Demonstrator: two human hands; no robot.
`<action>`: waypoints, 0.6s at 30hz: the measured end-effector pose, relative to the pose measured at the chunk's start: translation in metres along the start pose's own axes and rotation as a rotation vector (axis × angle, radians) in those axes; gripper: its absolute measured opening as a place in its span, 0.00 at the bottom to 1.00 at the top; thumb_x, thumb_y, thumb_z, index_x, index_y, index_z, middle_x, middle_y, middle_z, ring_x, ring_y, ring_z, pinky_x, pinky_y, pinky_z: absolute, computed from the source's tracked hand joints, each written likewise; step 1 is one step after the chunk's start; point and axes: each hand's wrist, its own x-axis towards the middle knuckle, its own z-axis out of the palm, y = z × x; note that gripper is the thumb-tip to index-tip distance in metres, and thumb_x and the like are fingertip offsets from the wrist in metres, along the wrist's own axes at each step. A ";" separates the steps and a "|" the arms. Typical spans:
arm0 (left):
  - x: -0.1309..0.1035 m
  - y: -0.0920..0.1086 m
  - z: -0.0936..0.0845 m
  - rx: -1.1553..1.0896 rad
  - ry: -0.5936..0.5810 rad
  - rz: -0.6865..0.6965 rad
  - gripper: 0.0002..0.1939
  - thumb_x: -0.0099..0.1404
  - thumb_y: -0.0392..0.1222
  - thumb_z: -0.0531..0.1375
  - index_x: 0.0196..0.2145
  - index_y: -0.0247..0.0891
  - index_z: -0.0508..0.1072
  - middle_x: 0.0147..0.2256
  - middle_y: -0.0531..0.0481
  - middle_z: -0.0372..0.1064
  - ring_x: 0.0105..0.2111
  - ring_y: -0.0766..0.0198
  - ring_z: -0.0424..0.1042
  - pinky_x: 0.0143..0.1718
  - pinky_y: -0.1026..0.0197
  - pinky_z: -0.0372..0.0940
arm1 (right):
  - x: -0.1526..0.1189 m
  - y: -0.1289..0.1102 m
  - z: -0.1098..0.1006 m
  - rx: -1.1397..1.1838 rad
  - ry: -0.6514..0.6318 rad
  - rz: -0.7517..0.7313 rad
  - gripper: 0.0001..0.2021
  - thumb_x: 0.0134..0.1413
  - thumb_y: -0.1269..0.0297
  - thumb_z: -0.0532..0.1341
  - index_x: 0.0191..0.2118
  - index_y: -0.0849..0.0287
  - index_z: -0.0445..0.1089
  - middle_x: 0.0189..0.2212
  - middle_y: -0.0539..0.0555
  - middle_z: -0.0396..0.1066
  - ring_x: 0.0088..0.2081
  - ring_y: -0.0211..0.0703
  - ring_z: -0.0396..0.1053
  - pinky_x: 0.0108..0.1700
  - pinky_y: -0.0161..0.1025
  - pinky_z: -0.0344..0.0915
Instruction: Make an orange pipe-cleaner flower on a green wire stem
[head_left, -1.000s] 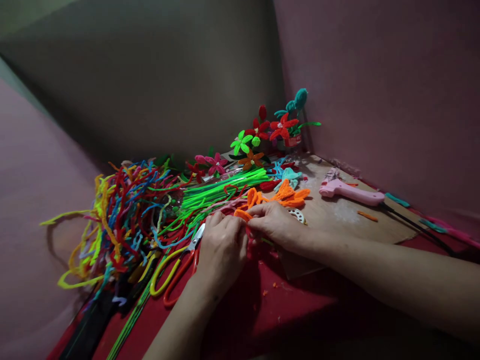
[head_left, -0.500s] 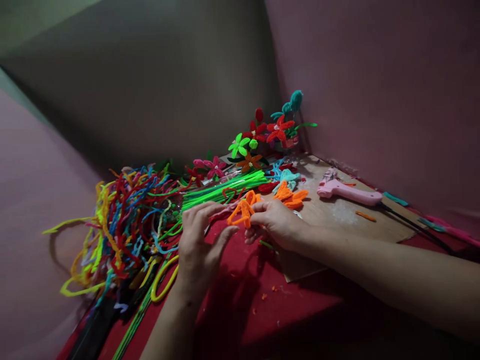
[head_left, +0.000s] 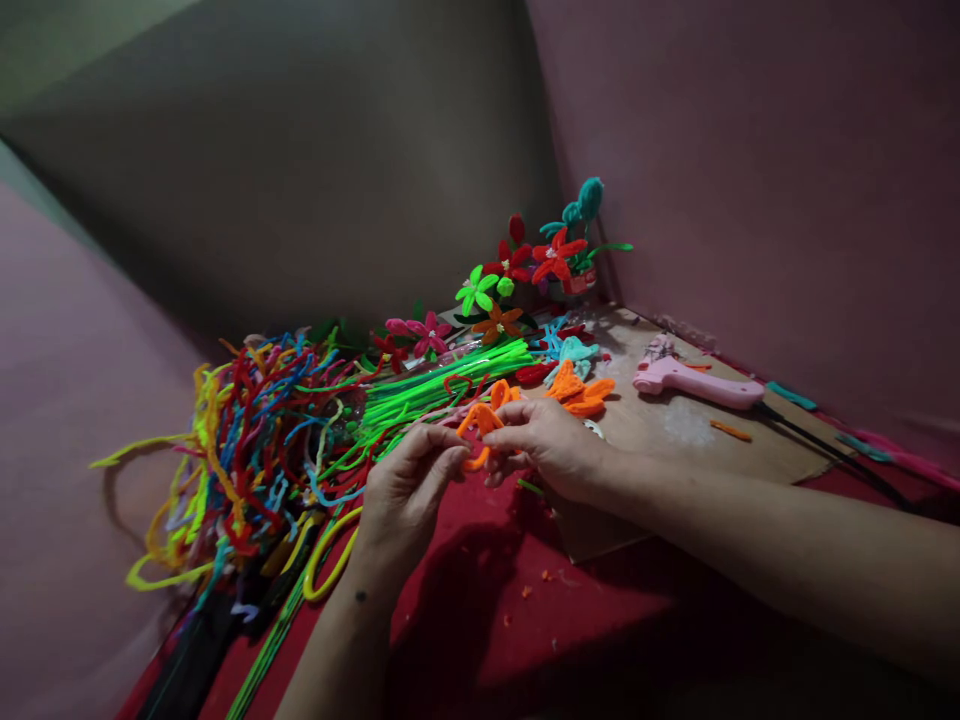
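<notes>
The red tabletop [head_left: 442, 590] carries a brown cardboard sheet [head_left: 637, 420] with a pink hot-glue gun [head_left: 701, 386] at 3 o'clock from the hands; a grey wall [head_left: 375, 180] stands at 12, a pink wall [head_left: 750, 180] at 2. Reaching in from 7 o'clock, the left hand [head_left: 409, 485] pinches the orange chenille-stem loops [head_left: 492, 420] between thumb and forefinger at their 8 o'clock edge; the right hand [head_left: 555, 445] pinches them at 3 o'clock, wrist straight.

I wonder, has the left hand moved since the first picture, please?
Yes: the left hand has shifted leftward, closer to the yellow scissor handle.
</notes>
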 end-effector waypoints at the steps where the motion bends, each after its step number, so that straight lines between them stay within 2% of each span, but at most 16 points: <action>1: 0.000 0.001 -0.001 -0.009 -0.029 0.000 0.02 0.58 0.37 0.60 0.30 0.36 0.71 0.26 0.54 0.67 0.25 0.70 0.67 0.29 0.66 0.63 | 0.000 0.001 -0.001 -0.007 -0.007 0.001 0.04 0.39 0.76 0.59 0.27 0.66 0.69 0.20 0.52 0.68 0.20 0.34 0.66 0.26 0.36 0.68; 4: 0.000 0.000 -0.001 -0.055 -0.109 -0.019 0.03 0.56 0.36 0.61 0.31 0.36 0.71 0.27 0.54 0.68 0.24 0.70 0.67 0.26 0.66 0.64 | 0.001 0.003 -0.002 -0.017 -0.011 0.014 0.03 0.41 0.75 0.59 0.27 0.65 0.68 0.19 0.51 0.67 0.19 0.34 0.65 0.25 0.35 0.68; 8: -0.003 -0.003 0.003 -0.022 -0.013 0.022 0.03 0.56 0.37 0.61 0.31 0.37 0.70 0.24 0.55 0.66 0.19 0.70 0.66 0.21 0.66 0.63 | 0.000 0.004 -0.001 -0.062 0.007 0.011 0.02 0.44 0.74 0.58 0.26 0.64 0.68 0.18 0.50 0.67 0.19 0.33 0.65 0.23 0.33 0.67; 11: -0.007 -0.005 0.009 0.197 0.075 0.159 0.04 0.57 0.37 0.60 0.33 0.38 0.69 0.27 0.54 0.68 0.21 0.69 0.67 0.22 0.66 0.64 | -0.001 0.005 0.000 -0.092 -0.004 0.022 0.04 0.43 0.75 0.56 0.26 0.63 0.68 0.17 0.49 0.66 0.18 0.32 0.64 0.22 0.32 0.65; 15: -0.010 -0.010 0.015 0.531 0.179 0.391 0.06 0.58 0.35 0.59 0.35 0.40 0.68 0.29 0.53 0.69 0.27 0.67 0.70 0.29 0.65 0.64 | -0.002 0.004 0.000 -0.101 -0.040 0.032 0.05 0.40 0.76 0.56 0.25 0.64 0.68 0.17 0.49 0.66 0.17 0.32 0.63 0.22 0.33 0.65; 18: -0.011 -0.017 0.018 0.661 0.239 0.476 0.11 0.59 0.34 0.58 0.41 0.40 0.66 0.32 0.51 0.70 0.30 0.66 0.71 0.31 0.66 0.64 | -0.002 0.004 0.000 -0.036 -0.073 0.055 0.04 0.39 0.75 0.58 0.26 0.65 0.69 0.20 0.50 0.67 0.18 0.33 0.64 0.23 0.34 0.65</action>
